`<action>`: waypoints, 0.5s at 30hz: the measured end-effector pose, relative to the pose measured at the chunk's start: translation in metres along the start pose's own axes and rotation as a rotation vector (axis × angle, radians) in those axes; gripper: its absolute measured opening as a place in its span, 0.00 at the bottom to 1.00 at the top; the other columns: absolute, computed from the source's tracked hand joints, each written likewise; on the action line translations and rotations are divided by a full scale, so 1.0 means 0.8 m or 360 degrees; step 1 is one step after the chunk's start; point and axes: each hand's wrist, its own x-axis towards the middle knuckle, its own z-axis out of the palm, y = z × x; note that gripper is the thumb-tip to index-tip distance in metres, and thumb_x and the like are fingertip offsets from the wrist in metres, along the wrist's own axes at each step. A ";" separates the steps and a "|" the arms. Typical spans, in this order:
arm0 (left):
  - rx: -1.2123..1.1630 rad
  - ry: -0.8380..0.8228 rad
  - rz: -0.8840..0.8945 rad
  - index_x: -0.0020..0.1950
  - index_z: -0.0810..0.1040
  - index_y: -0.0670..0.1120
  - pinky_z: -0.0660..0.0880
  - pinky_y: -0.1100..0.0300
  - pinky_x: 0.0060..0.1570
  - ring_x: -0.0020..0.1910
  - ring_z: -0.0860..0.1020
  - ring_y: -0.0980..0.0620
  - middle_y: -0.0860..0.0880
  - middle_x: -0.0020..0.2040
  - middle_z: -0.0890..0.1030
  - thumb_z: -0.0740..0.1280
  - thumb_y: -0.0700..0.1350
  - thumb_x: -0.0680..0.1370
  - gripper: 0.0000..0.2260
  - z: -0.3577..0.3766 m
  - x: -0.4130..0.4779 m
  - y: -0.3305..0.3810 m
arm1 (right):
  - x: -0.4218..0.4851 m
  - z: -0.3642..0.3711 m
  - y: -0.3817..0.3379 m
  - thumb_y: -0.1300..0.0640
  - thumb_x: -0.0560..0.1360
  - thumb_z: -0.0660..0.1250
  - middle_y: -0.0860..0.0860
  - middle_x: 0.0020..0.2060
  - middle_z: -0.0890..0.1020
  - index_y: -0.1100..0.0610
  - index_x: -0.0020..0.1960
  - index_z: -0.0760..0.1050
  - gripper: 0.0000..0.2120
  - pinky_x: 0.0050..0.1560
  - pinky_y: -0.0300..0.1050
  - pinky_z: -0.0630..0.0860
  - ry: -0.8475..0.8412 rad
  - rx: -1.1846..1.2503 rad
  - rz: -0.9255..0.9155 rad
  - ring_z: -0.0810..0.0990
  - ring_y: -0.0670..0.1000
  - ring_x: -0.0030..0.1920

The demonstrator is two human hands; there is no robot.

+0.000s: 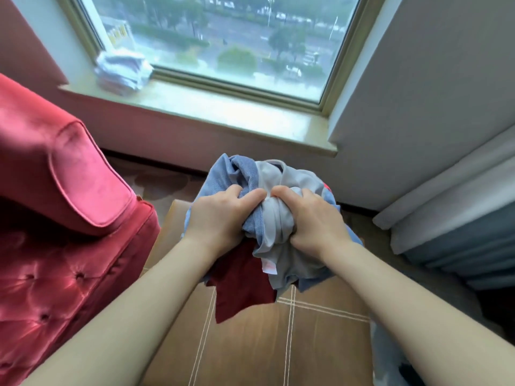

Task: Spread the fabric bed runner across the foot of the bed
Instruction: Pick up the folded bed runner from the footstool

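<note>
Brown ottoman [278, 344] beneath fabric bundle [276, 218], red armchair [55, 190] beside.

the fingertips of both hands are buried in the bundled fabric [267, 218]; the red armchair [55, 190] runs off the left edge.

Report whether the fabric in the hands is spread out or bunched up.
Bunched up: the left hand and right hand grip the blue, grey and dark-red fabric as a crumpled wad.
</note>
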 end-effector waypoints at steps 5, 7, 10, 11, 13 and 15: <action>0.0067 0.0164 0.0008 0.56 0.78 0.54 0.66 0.59 0.22 0.28 0.76 0.43 0.49 0.36 0.76 0.74 0.45 0.64 0.21 -0.108 0.012 0.006 | 0.006 -0.103 -0.026 0.57 0.66 0.68 0.50 0.50 0.73 0.39 0.66 0.59 0.33 0.35 0.45 0.65 0.0121 -0.0030 -0.0120 0.74 0.55 0.50; 0.0096 0.0193 0.0006 0.57 0.77 0.54 0.66 0.59 0.23 0.29 0.77 0.43 0.49 0.37 0.76 0.74 0.46 0.64 0.22 -0.130 0.019 0.004 | 0.015 -0.124 -0.033 0.57 0.66 0.67 0.50 0.53 0.74 0.40 0.66 0.59 0.33 0.36 0.46 0.67 0.0125 -0.0049 -0.0164 0.73 0.55 0.52; 0.0180 0.0257 -0.0008 0.60 0.75 0.55 0.67 0.58 0.24 0.32 0.78 0.43 0.49 0.39 0.76 0.73 0.48 0.65 0.24 -0.185 0.023 0.002 | 0.021 -0.175 -0.050 0.57 0.67 0.67 0.49 0.55 0.74 0.41 0.67 0.59 0.33 0.38 0.47 0.69 0.0202 -0.0086 -0.0232 0.73 0.56 0.54; 0.0215 0.0266 -0.0017 0.61 0.74 0.56 0.67 0.58 0.25 0.33 0.79 0.43 0.49 0.40 0.76 0.73 0.49 0.65 0.24 -0.206 0.024 0.002 | 0.023 -0.194 -0.056 0.56 0.67 0.67 0.50 0.56 0.74 0.40 0.67 0.59 0.33 0.39 0.47 0.70 0.0229 -0.0096 -0.0249 0.73 0.56 0.55; 0.0269 0.0353 -0.0024 0.61 0.74 0.57 0.67 0.58 0.26 0.35 0.79 0.43 0.49 0.42 0.77 0.73 0.50 0.65 0.25 -0.247 0.028 -0.001 | 0.030 -0.233 -0.070 0.55 0.67 0.67 0.51 0.56 0.73 0.40 0.68 0.58 0.33 0.40 0.48 0.71 0.0297 -0.0101 -0.0297 0.73 0.56 0.56; 0.0321 0.0406 -0.0050 0.62 0.72 0.57 0.67 0.57 0.27 0.37 0.80 0.43 0.49 0.43 0.77 0.72 0.50 0.66 0.25 -0.284 0.030 -0.005 | 0.037 -0.267 -0.085 0.55 0.67 0.67 0.51 0.56 0.73 0.40 0.68 0.58 0.33 0.42 0.49 0.73 0.0342 -0.0108 -0.0348 0.73 0.56 0.57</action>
